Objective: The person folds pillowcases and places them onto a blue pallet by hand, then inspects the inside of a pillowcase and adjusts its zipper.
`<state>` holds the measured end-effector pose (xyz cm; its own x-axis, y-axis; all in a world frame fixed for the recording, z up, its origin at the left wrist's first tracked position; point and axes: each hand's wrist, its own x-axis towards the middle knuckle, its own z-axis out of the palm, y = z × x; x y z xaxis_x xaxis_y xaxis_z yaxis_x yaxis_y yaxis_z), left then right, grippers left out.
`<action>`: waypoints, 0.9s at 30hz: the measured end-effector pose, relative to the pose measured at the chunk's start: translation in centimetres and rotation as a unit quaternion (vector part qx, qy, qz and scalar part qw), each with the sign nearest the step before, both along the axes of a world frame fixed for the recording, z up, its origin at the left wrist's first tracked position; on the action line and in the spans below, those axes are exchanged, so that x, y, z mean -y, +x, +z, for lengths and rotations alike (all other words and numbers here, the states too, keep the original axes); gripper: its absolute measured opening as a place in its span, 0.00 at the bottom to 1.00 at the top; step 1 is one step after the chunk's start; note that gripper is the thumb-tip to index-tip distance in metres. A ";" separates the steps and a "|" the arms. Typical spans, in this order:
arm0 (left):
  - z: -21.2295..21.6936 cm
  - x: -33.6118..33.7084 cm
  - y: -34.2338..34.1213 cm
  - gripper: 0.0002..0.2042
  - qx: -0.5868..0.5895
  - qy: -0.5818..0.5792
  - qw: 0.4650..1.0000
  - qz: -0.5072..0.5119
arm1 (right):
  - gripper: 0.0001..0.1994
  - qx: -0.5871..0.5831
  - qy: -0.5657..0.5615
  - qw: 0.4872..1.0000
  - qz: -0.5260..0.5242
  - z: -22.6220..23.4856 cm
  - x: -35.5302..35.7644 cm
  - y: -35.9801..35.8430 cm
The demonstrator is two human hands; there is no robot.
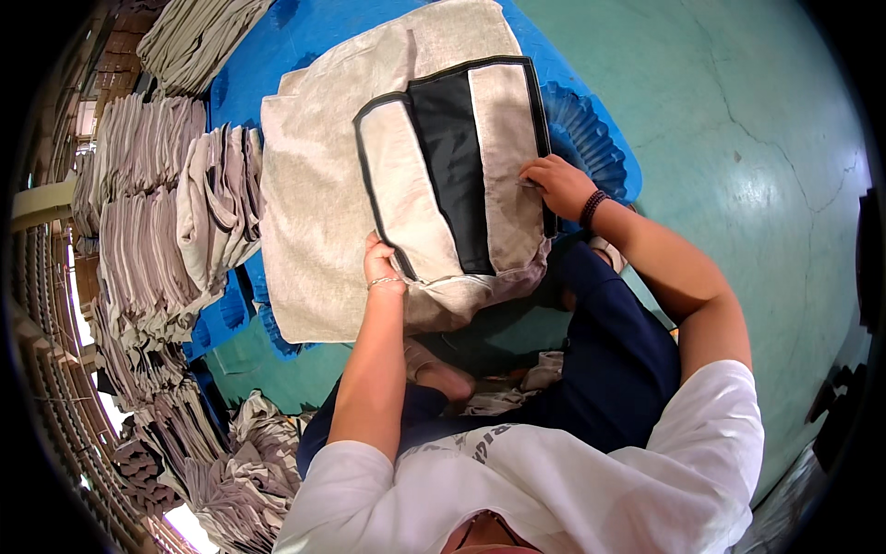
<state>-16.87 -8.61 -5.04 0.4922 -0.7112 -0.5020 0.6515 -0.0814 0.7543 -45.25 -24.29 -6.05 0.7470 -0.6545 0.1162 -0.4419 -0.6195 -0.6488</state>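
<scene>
A beige fabric piece with black edging and a black middle panel point(449, 166) lies open in front of me, on top of wide beige cloth pieces point(318, 185). At its lower left corner, my left hand point(382, 264) is closed, with the thumb on top of the edging and the other fingers partly hidden. My right hand point(560, 187) pinches the fabric near its right black edge, fingers curled. The lower border of the piece is rumpled and hangs toward my knees. A thin bracelet is on my left wrist, and dark beads circle the right one.
The cloth rests on a blue plastic surface point(591, 120) with a ribbed round hollow at the right. Folded beige fabric stacks point(152, 222) rise along the left, with a looser heap point(254, 462) below them. Green floor point(738, 185) spreads to the right.
</scene>
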 end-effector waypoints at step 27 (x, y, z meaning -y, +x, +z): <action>3.4 16.1 10.7 0.16 0.609 0.134 0.760 -0.183 | 0.09 -0.088 -0.163 0.982 0.043 2.4 -1.4 0.6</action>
